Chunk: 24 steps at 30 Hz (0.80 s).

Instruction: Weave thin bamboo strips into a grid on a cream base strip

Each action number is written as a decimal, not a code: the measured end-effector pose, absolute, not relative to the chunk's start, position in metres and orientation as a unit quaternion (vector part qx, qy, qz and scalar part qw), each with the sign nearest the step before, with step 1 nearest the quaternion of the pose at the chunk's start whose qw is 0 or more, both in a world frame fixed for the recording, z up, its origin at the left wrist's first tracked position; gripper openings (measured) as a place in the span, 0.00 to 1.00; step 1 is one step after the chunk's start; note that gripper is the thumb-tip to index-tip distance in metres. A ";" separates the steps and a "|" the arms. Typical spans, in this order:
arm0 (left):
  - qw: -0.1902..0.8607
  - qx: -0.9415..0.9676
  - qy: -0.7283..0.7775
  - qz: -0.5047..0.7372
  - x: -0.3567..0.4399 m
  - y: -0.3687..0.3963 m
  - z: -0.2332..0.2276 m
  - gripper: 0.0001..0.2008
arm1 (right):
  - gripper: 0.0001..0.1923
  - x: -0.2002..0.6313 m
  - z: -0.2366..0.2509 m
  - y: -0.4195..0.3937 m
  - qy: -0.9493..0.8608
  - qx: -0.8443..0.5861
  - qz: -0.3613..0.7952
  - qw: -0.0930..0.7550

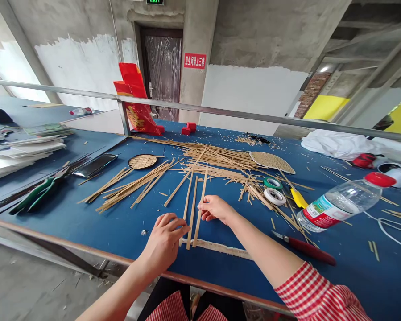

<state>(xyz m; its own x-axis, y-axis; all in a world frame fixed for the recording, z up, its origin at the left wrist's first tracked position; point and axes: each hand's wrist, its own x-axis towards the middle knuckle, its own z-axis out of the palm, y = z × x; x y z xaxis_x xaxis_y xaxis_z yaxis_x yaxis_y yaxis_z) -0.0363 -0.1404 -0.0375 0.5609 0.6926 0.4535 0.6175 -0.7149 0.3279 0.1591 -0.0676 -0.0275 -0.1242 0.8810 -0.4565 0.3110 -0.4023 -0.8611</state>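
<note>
Pinching thin bamboo strips point(193, 209) on the blue worktop point(86, 214), both hands were busy. Left hand point(165, 240) had its grip closed on the strips' near ends, right hand point(215, 208) nipped one strip just beyond it. Knife point(303, 247) and bottle point(341, 203) lay right of the strips.

One view only, worn on the head, looking forward and down across the blue tabletop point(86, 214). Close over the hands, left hand point(165, 240) and right hand point(215, 208) low in the middle of frame. Beyond, a metal rail point(220, 111), then concrete wall and door point(163, 67) well back.
</note>
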 end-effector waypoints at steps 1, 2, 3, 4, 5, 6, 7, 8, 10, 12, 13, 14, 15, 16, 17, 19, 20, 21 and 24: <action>0.071 0.884 0.367 0.279 -0.036 -0.141 -0.037 0.20 | 0.08 0.158 -0.028 -0.068 -0.488 -0.614 0.569 0.247; 0.076 0.887 0.363 0.273 -0.036 -0.142 -0.037 0.20 | 0.08 0.158 -0.028 -0.068 -0.490 -0.615 0.568 0.244; 0.082 0.890 0.359 0.268 -0.036 -0.142 -0.037 0.21 | 0.08 0.158 -0.029 -0.068 -0.492 -0.616 0.566 0.242; 0.086 0.893 0.354 0.265 -0.035 -0.143 -0.036 0.21 | 0.08 0.157 -0.030 -0.068 -0.495 -0.616 0.564 0.240; 0.090 0.895 0.350 0.262 -0.035 -0.144 -0.036 0.20 | 0.07 0.157 -0.030 -0.068 -0.498 -0.616 0.562 0.238; 0.094 0.896 0.347 0.259 -0.034 -0.145 -0.036 0.20 | 0.07 0.157 -0.031 -0.068 -0.502 -0.616 0.560 0.235; 0.097 0.898 0.344 0.258 -0.033 -0.145 -0.035 0.19 | 0.07 0.156 -0.032 -0.068 -0.505 -0.615 0.559 0.233; 0.100 0.898 0.343 0.256 -0.033 -0.145 -0.035 0.18 | 0.07 0.156 -0.032 -0.068 -0.508 -0.614 0.558 0.230; 0.108 0.898 0.343 0.254 -0.031 -0.146 -0.033 0.18 | 0.07 0.155 -0.032 -0.068 -0.513 -0.614 0.556 0.226; 0.120 0.899 0.338 0.252 -0.029 -0.146 -0.030 0.17 | 0.07 0.154 -0.032 -0.069 -0.518 -0.616 0.551 0.223; 0.126 0.900 0.333 0.251 -0.028 -0.146 -0.029 0.17 | 0.07 0.153 -0.031 -0.069 -0.520 -0.616 0.548 0.222; 0.132 0.902 0.327 0.250 -0.027 -0.147 -0.028 0.16 | 0.08 0.152 -0.031 -0.070 -0.523 -0.617 0.545 0.221; 0.136 0.903 0.321 0.251 -0.026 -0.147 -0.026 0.16 | 0.08 0.152 -0.030 -0.070 -0.525 -0.617 0.543 0.221; 0.138 0.904 0.316 0.252 -0.025 -0.148 -0.026 0.15 | 0.08 0.152 -0.029 -0.071 -0.527 -0.617 0.542 0.220; 0.137 0.905 0.313 0.254 -0.025 -0.148 -0.025 0.15 | 0.08 0.152 -0.029 -0.070 -0.527 -0.616 0.542 0.220; 0.133 0.904 0.313 0.259 -0.026 -0.149 -0.026 0.16 | 0.07 0.153 -0.027 -0.070 -0.526 -0.614 0.544 0.224; 0.128 0.902 0.317 0.265 -0.027 -0.149 -0.027 0.16 | 0.07 0.154 -0.026 -0.069 -0.525 -0.613 0.545 0.226; 0.123 0.899 0.321 0.273 -0.028 -0.148 -0.028 0.17 | 0.07 0.156 -0.025 -0.068 -0.523 -0.612 0.547 0.230; 0.107 0.886 0.337 0.300 -0.033 -0.145 -0.034 0.18 | 0.07 0.160 -0.023 -0.065 -0.516 -0.611 0.552 0.237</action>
<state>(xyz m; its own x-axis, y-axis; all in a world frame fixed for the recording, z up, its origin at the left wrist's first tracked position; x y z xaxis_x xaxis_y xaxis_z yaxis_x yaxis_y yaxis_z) -0.0328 -0.1452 -0.0337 0.5922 0.6621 0.4592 0.5336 -0.7493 0.3922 0.1599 -0.0652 -0.0230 -0.1413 0.8924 -0.4287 0.3686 -0.3544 -0.8594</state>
